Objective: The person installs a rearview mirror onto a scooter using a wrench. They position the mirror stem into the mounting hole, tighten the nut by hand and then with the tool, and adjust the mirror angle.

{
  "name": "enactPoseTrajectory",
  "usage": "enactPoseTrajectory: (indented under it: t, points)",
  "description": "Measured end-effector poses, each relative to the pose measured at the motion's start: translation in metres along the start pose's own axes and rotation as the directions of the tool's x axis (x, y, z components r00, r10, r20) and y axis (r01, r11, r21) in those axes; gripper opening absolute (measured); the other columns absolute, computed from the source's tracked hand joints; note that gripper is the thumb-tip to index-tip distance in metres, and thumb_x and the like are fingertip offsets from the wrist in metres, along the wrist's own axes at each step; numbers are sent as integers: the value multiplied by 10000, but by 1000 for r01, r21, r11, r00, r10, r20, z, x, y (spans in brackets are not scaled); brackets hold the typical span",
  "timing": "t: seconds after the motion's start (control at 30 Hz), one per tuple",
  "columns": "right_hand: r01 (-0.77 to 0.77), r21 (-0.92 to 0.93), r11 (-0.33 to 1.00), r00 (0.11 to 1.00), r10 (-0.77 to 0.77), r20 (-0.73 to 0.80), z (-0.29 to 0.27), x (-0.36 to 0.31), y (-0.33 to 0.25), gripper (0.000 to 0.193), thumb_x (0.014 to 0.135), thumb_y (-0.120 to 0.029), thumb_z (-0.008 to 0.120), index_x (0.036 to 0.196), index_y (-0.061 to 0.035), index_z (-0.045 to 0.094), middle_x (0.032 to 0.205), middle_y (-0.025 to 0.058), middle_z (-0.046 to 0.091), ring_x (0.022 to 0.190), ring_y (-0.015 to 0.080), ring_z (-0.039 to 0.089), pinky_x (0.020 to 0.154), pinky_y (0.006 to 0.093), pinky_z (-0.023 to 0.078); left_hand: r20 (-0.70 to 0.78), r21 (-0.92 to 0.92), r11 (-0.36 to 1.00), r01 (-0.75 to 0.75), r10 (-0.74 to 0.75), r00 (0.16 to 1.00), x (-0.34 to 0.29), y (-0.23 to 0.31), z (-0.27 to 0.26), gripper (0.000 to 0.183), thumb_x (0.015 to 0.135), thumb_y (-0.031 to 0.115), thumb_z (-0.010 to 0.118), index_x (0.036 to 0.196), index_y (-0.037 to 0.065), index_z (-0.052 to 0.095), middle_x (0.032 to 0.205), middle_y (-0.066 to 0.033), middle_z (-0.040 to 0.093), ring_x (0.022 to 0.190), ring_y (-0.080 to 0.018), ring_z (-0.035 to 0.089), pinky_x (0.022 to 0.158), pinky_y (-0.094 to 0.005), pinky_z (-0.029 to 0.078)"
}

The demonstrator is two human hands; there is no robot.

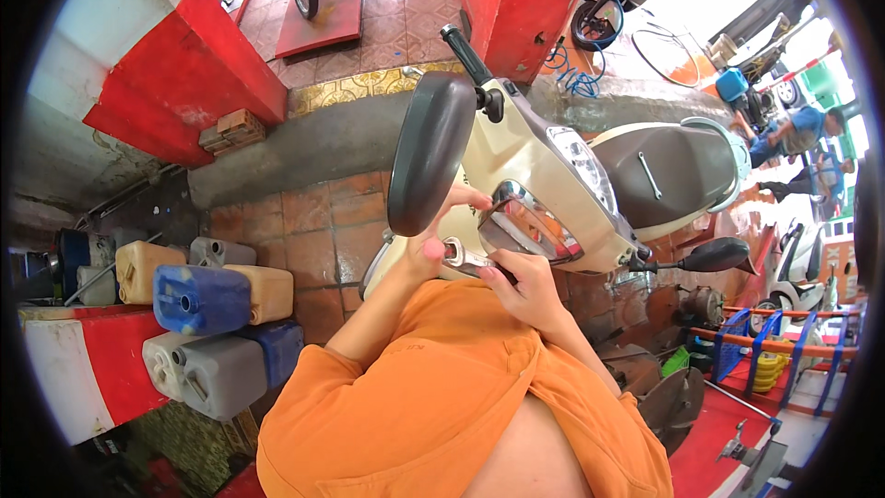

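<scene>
A cream scooter [530, 161] stands right in front of me. My right hand [530, 290] is closed on a silver metal tool that looks like a wrench [461, 256], its jawed end toward my left hand. Beside that end, my left hand [444, 226] has thumb and fingers apart, with fingers reaching up near the chrome front trim [516, 221]. Whether those fingertips touch the trim I cannot tell. The large black mirror [431, 152] hides part of the left hand. Another wrench [650, 175] lies on the scooter's dark seat [682, 161].
Several plastic jerrycans, one blue [201, 298], stand to my left. A raised kerb [304, 143] runs beyond the scooter's front, by a red-and-white pillar [184, 55]. A second mirror [714, 254] juts out right. A blue-and-orange rack [784, 346] and two people [793, 138] are at right.
</scene>
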State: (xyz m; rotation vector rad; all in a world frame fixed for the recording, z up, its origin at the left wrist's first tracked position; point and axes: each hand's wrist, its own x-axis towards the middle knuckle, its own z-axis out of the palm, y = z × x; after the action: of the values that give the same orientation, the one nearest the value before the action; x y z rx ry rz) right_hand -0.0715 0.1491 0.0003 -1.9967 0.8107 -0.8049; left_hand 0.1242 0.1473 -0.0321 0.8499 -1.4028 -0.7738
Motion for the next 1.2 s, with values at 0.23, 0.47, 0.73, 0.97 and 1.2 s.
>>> enactPoseTrajectory:
  t: [0.23,0.47,0.73,0.97,1.2]
  points:
    - [-48,-86,995,999,49,0,-9,-12,13,183,897,-169,707,827,-17,634,603,129,539,489,263,516,480,348,407,50,319,948,3,-20,999,78,-15,-72,578,857,3,707,1393,22,493,1311,-105,561,995,-152,631,878,-319,542]
    - [59,-69,996,998,-58,17,-1,-10,14,162,881,-116,695,808,-1,609,610,144,529,505,275,526,500,344,415,486,228,962,-149,20,874,164,6,-55,168,911,81,676,1069,53,726,945,-68,723,795,-80,651,691,-283,539]
    - [86,-147,985,993,-72,96,9,-5,20,133,867,-139,717,880,-14,674,656,120,605,530,259,584,510,345,441,13,433,854,-289,314,949,126,-4,4,223,670,87,742,890,116,727,766,-67,704,751,-246,696,658,-355,533]
    - [77,-161,984,993,-61,103,13,-7,22,198,847,-233,750,831,-47,685,626,94,611,548,256,601,509,347,453,311,649,755,-92,-152,938,166,26,30,229,828,287,777,965,111,728,708,-40,678,641,-205,655,604,-331,508]
    - [7,-132,991,996,5,85,8,-15,28,136,869,-132,717,849,-9,664,647,119,610,521,240,572,500,316,429,789,204,953,223,-295,539,223,2,-5,347,802,334,824,970,51,715,711,13,639,618,-50,582,548,-215,440]
